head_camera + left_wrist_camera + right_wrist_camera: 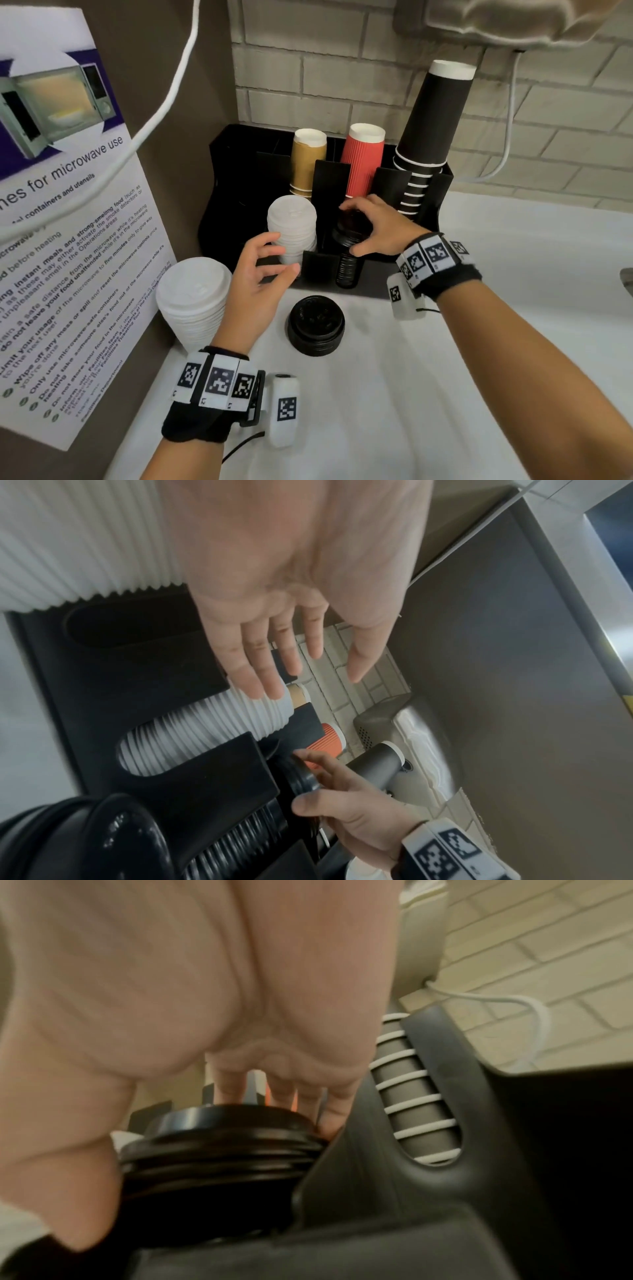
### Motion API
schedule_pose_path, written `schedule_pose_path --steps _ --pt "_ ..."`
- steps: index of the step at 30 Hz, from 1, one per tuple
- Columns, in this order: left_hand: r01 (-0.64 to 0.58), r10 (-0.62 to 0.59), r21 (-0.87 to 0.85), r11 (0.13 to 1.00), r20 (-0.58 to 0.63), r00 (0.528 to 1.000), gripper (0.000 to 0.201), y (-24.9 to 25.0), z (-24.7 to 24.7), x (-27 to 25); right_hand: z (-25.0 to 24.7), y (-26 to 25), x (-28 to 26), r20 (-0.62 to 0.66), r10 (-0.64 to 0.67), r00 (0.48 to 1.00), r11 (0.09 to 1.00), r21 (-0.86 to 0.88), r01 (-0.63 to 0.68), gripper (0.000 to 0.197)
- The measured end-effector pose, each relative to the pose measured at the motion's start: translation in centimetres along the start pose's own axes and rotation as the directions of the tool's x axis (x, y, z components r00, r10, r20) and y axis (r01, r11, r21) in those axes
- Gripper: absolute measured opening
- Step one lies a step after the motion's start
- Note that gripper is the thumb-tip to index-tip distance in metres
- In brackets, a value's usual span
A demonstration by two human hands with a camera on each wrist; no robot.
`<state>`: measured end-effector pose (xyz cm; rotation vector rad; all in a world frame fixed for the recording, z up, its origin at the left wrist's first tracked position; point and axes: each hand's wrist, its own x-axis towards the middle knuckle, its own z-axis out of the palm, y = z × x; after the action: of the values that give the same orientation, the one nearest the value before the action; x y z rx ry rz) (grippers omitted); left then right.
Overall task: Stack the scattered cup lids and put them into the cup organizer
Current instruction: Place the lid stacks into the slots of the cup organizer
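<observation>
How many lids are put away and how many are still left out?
Done: a white lid stack sits in the cup organizer. In hand: the right hand grips black lids over the next slot; the left hand holds nothing. Left on the counter: a white stack and a black stack.

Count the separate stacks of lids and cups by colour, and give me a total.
White lid stacks: 2, one in the organizer, one on the counter.
Black lid stacks: 2, one in the organizer under the right hand, one on the counter.
Tan cup stacks: 1.
Red cup stacks: 1.
Black cup stacks: 1.
Total: 7 stacks.
</observation>
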<state>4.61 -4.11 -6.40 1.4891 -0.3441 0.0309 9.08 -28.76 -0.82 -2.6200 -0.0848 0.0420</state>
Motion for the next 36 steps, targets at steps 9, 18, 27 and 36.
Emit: schedule_pose_path --steps 9,18,27,36 --pt "-0.002 0.002 0.041 0.999 -0.006 1.0 0.042 -0.2 -0.3 -0.2 1.1 0.0 0.8 0.133 -0.011 0.991 0.982 -0.185 0.035 0.077" --pt "0.007 -0.007 0.062 0.998 0.005 1.0 0.041 -0.4 0.1 0.0 3.6 -0.3 -1.0 -0.034 -0.026 0.999 0.887 -0.461 0.007 0.08" --pt "0.006 -0.006 0.053 0.999 0.002 1.0 0.041 -0.8 0.1 0.7 6.4 -4.5 -4.2 0.062 -0.264 0.963 0.956 -0.115 0.269 0.052" --pt "-0.011 0.009 0.068 0.998 0.026 1.0 0.039 -0.9 -0.1 0.9 10.1 -4.8 -4.4 0.465 0.021 0.885 0.9 -0.395 0.186 0.096"
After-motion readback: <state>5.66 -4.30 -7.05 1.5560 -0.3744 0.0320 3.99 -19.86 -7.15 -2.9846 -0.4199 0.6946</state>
